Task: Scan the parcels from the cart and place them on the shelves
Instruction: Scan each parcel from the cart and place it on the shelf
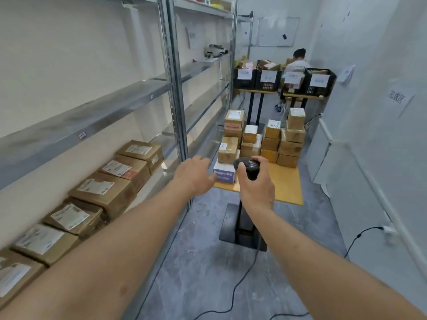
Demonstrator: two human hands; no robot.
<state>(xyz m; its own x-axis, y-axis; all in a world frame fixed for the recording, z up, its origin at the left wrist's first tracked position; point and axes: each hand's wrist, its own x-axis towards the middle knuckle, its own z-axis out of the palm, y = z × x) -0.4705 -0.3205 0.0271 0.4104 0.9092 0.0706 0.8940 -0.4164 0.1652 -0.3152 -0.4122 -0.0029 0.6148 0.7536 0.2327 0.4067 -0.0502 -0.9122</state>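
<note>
Left hand (196,175) open, empty, reaching; right hand (255,181) gripping black scanner (246,166). Stacked brown cardboard parcels (261,138), white-labelled, on counter (286,188) just beyond both hands.

Wooden table (286,188) and metal shelf (97,121) bearing parcels
Stacked boxes (261,139) are sitting on the table; more boxes (101,188) are lying left of it on the shelf.

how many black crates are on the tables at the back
4, in a row: far-left crate, second crate, third crate partly hidden behind paper labels, right-end crate. Others may be hidden.
</note>
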